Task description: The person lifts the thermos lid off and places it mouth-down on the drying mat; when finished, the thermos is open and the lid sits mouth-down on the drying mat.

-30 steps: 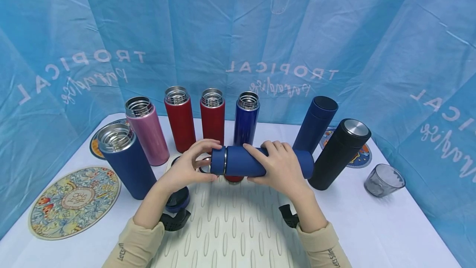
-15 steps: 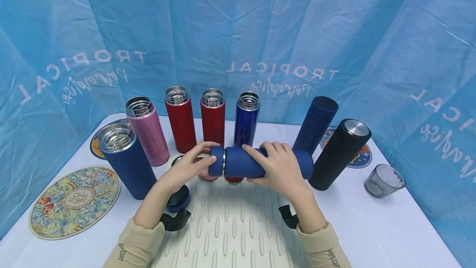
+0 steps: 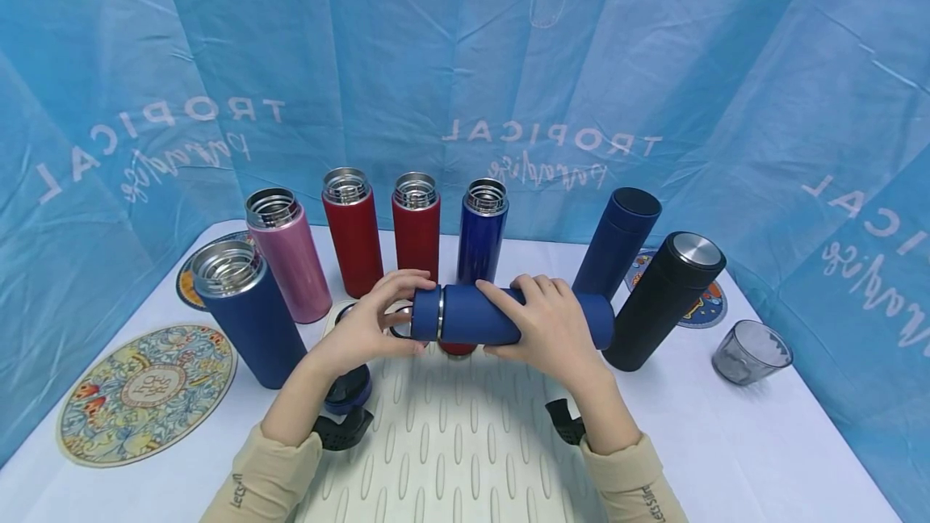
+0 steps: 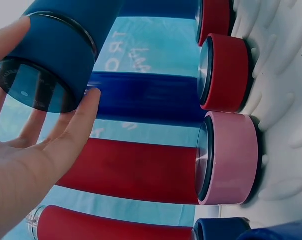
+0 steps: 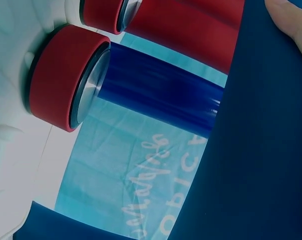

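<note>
My right hand (image 3: pixel 545 328) grips the body of a matte blue thermos (image 3: pixel 465 316), held sideways above the pale ribbed mat (image 3: pixel 436 442). On its left end sits a blue lid (image 3: pixel 426 315) with a silver ring at the seam. My left hand (image 3: pixel 363 329) holds this lid between fingers and thumb. From the left wrist, the lid's shiny dark end (image 4: pixel 33 90) faces the palm. Under the thermos, red lids (image 4: pixel 226 75) and a pink lid (image 4: pixel 231 157) stand on the mat, mostly hidden from the head view.
Behind stand uncapped thermoses: wide blue (image 3: pixel 250 321), pink (image 3: pixel 291 265), red (image 3: pixel 352 244), another red (image 3: pixel 416 232) and glossy blue (image 3: pixel 483 240). At right are a capped navy thermos (image 3: pixel 617 240), a black one (image 3: pixel 663 305) and a glass (image 3: pixel 751 353). A round placemat (image 3: pixel 145 390) lies left.
The left hand's fingers shift round the lid and back to nearly their earlier grip. The thermos moves very slightly left, then right again; the right hand keeps its hold.
</note>
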### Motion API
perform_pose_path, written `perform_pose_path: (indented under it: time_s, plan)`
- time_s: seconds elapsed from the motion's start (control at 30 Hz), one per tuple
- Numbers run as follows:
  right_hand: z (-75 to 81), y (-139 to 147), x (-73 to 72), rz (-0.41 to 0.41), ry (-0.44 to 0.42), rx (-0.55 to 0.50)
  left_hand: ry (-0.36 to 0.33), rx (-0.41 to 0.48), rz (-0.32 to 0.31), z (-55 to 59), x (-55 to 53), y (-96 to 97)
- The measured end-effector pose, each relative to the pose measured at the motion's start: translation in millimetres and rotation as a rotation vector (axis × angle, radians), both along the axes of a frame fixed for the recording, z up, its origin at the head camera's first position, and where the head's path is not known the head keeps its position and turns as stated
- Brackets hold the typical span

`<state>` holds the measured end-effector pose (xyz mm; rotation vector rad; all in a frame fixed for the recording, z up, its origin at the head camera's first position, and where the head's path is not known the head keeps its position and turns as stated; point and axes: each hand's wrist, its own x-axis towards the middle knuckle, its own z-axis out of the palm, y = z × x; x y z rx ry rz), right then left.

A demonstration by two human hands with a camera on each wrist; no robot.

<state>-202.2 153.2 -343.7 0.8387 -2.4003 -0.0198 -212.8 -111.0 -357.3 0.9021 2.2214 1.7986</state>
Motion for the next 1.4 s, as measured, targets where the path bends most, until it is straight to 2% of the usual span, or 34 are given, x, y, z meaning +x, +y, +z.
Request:
perform_pose_path:
  time_s: [0.1,0.27,0.4,0.53,0.7,0.87,0.97,1.17,1.4]
  plan:
    - [-0.1,-0.3,0.0,0.003,-0.002,-0.001,-0.004,-0.001,0.013,0.5,0.3,0.2]
    - [-0.4,-0.5,0.0,0.011,-0.001,-0.008,-0.084,-0.008,0.026,1.3,0.6,-0.8]
    - [-0.6,-0.5,-0.5,0.015,0.0,-0.017,-0.136,-0.057,0.074,1.0,0.3,-1.9]
    - [-0.5,-0.6,-1.0,0.015,0.002,-0.022,-0.152,-0.096,0.11,1.0,-0.5,-1.8]
    - [-0.4,-0.7,-1.0,0.011,0.006,-0.015,-0.17,-0.106,0.131,1.8,-0.5,-1.4]
    - [-0.9,0.5,-1.6,-0.015,0.017,-0.016,-0.232,-0.095,0.188,0.4,-2.0,-2.2]
    - [-0.3,2.4,-2.1,-0.042,0.001,-0.039,-0.24,-0.083,0.213,-0.7,-3.1,-3.2]
    - [4.3,5.6,-1.3,-0.099,-0.03,-0.145,-0.246,-0.091,0.214,0.2,-3.2,-3.6]
    - [6.6,5.9,-0.6,-0.151,-0.043,-0.407,-0.268,-0.116,0.224,2.7,-0.9,-2.9]
